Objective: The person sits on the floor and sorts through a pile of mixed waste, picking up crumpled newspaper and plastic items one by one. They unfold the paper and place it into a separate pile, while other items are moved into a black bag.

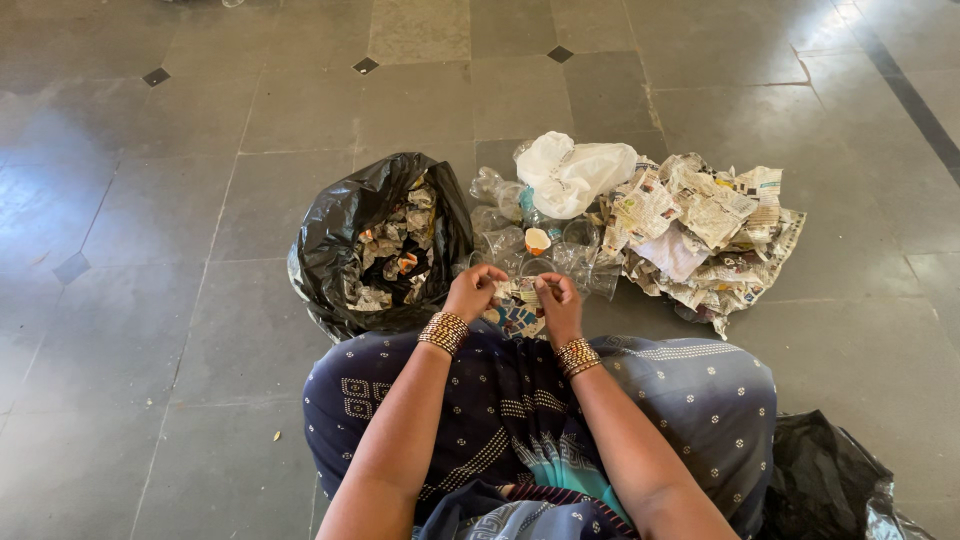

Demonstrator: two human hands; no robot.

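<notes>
I sit on a grey tiled floor with both hands together just past my knees. My left hand (473, 290) and my right hand (557, 300) pinch a small crumpled piece of printed paper (520, 292) between them. Under the hands lies a colourful scrap (517, 321). An open black rubbish bag (340, 240) holding crumpled paper scraps stands just left of my left hand. Beaded bangles sit on both wrists.
Beyond my hands lie clear plastic cups and bottles (500, 235), a white plastic bag (575, 172) and a heap of crumpled newspaper (710, 235). A second black bag (830, 480) lies by my right knee. Grey stone floor (150, 250) stretches left.
</notes>
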